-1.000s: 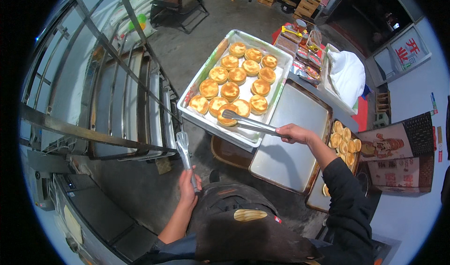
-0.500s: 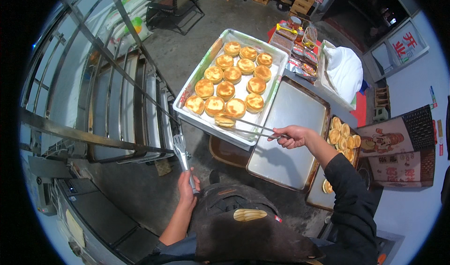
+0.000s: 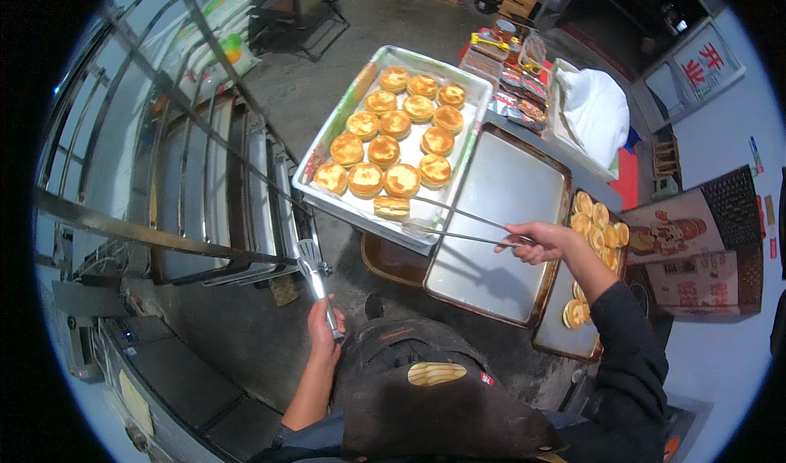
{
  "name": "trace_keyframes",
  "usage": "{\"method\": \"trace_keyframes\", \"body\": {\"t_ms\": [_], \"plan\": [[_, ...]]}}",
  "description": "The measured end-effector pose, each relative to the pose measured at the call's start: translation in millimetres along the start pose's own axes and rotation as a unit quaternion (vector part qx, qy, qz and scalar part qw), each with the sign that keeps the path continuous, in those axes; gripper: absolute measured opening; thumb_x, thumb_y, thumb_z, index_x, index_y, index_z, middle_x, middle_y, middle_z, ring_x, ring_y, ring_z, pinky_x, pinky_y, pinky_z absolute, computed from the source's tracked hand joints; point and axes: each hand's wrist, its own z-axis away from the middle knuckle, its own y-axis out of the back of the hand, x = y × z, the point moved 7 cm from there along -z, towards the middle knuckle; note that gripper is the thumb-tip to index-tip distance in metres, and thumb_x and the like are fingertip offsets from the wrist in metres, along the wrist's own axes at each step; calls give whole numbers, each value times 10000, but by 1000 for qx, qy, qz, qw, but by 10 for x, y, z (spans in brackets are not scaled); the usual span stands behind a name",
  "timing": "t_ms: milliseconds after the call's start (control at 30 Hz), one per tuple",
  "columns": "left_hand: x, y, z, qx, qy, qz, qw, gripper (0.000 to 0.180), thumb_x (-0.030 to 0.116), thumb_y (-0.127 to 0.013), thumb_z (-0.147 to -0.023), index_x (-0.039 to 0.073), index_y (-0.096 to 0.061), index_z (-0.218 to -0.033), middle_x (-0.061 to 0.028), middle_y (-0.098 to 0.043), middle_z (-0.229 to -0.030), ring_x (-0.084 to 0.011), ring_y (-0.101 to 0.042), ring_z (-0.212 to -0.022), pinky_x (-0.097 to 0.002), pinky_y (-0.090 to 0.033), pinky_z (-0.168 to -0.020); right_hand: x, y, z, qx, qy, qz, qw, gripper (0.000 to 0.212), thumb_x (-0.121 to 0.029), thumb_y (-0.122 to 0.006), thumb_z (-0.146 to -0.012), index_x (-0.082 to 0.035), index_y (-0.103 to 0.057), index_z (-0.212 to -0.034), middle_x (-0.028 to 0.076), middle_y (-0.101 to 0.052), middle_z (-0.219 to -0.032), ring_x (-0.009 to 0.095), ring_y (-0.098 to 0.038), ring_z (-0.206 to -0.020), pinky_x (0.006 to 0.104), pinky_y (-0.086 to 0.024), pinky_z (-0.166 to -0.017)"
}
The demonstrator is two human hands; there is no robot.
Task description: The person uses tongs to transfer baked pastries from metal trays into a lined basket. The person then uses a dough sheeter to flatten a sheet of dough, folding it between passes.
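My right hand (image 3: 539,243) grips long thin metal tongs (image 3: 483,219). Their two arms are spread, with the tips at the near end of a white box (image 3: 298,178) lined with paper. Beside those tips, a round pastry (image 3: 391,207) is tilted with its layered side showing, and it looks free of the tongs. Several golden-brown round pastries (image 3: 384,151) lie in rows in the box. Lower left, my left hand (image 3: 324,324) is closed around the handle of metal slotted serving tongs (image 3: 311,266), which point up and away from me and hold nothing visible.
A bare metal baking tray (image 3: 499,217) sits right of the box. Behind my right forearm, another tray (image 3: 565,342) carries more pastries. A metal rack (image 3: 164,238) stands close on the left. Beyond are packaged foods (image 3: 520,94) and a bin with white cloth (image 3: 596,119).
The long tongs' arms have spread apart, and their tips have come away from the near pastry, now tilted in the box. My right hand has shifted slightly right; my left keeps its hold.
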Motion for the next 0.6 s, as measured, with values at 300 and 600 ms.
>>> {"method": "trace_keyframes", "body": {"t_ms": [300,600], "plan": [[-220,-378,-90,-30,-8,-23,999,398,397,-480,-1091,54,-591,-1261,-24,-581,-703,-107,-495,-506,-248,-383,-461,2512,888,1600,312,254,-138,905,505,-480,-491,-1092,-24,-619,-1265,1,-501,-678,43,-367,-501,192,-278,-437],[-451,-849,0,-66,-28,-44,996,434,429,-472,-1097,53,-563,-1293,-23,-561,-697,-106,-480,-498,-244,-360,-445,3754,1815,819,616,271,-114,730,383,-425,-584,-1059,-74,-665,-928,-18,-513,-636,91,-470,-528,268,-361,-478]]}}
